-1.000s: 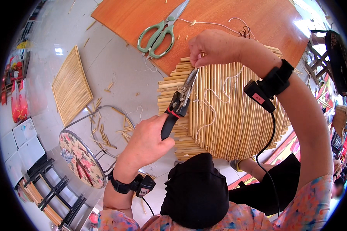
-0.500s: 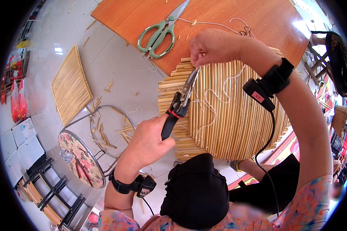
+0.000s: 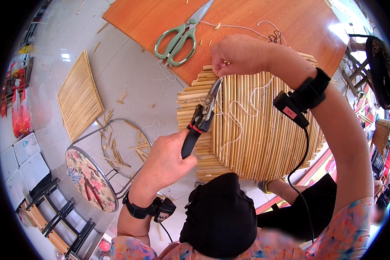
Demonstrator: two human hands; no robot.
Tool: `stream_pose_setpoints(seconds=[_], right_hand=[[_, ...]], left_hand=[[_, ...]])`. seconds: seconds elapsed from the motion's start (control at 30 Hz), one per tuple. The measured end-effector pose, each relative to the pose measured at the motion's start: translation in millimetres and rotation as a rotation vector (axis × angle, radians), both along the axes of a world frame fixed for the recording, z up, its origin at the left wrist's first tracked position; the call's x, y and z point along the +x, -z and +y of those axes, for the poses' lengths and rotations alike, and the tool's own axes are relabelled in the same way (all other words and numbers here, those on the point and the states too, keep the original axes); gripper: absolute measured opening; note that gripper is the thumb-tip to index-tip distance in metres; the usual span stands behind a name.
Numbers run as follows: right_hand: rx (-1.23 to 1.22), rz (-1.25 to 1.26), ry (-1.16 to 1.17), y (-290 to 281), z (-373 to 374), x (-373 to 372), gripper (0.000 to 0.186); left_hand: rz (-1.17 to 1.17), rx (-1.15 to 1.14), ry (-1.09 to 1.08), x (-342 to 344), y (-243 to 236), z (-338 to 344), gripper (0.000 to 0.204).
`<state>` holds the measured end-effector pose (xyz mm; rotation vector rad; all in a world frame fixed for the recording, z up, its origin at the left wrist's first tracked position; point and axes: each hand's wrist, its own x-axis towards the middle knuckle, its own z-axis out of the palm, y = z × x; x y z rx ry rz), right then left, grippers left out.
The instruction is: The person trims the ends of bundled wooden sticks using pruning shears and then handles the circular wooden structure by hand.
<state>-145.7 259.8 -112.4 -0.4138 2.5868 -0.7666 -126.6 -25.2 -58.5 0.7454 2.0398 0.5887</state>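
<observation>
Wooden bench (image 3: pixel 301 26), with a reed panel (image 3: pixel 268 143) covering its near edge

Pale tiled floor (image 3: pixel 132 73) is stretching away beyond the bench's left edge. Another panel (image 3: pixel 81 95) is lying on it, with cut reed pieces (image 3: pixel 117 156) scattering between that and a flower-patterned seat (image 3: pixel 82 171) in a metal frame. On the bench, green-handled scissors (image 3: pixel 177 45) are resting by the left edge, blades pointing toward the far side. White string (image 3: pixel 242 27) is trailing to the right of them, and more of it is looping over the reed panel.

The left hand (image 3: pixel 167 158) is gripping a black-handled hand tool (image 3: pixel 207 108), its fingers curling snugly around the handle. The tool's metal nose is slanting over the left part of the reed panel, toward the bench. Just beside its tip, the right hand (image 3: pixel 236 54) is hovering with thumb and forefinger pressing together; whether they are pinching a thread, I cannot tell at this size. Both wrists are wearing black straps (image 3: pixel 313 89).
</observation>
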Motion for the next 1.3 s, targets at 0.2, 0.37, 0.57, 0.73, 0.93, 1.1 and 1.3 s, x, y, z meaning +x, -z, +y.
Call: stream_pose_setpoints(seconds=[0.2, 0.37, 0.57, 0.73, 0.93, 1.1, 1.3], right_hand=[[-0.054, -0.022, 0.026, 2.2, -1.2, 0.1, 0.011], [-0.235, 0.035, 0.170, 12.5, 4.7, 1.7, 0.016], [-0.113, 0.211, 0.510, 5.3, 13.4, -9.5, 0.018], [-0.115, 0.277, 0.361, 13.5, 15.8, 6.9, 0.015], [-0.043, 0.164, 0.189, -3.6, 12.2, 18.9, 0.010], [-0.024, 0.141, 0.140, -5.6, 11.4, 20.0, 0.009], [-0.010, 0.084, 0.149, -2.2, 11.2, 19.1, 0.011]], left_hand=[[0.035, 0.009, -0.046, 4.1, -5.5, 3.5, 0.030], [0.028, -0.034, -0.058, 1.5, -2.5, 0.2, 0.032], [0.086, 0.016, 0.033, -1.2, -4.9, -3.7, 0.036], [0.122, 0.030, 0.065, -4.4, -4.1, -5.5, 0.037], [0.177, 0.026, 0.105, -8.4, -1.6, -4.9, 0.038], [0.168, 0.010, 0.117, -10.4, -3.8, -3.1, 0.038], [0.147, 0.007, 0.160, -15.7, -5.6, 2.8, 0.038]])
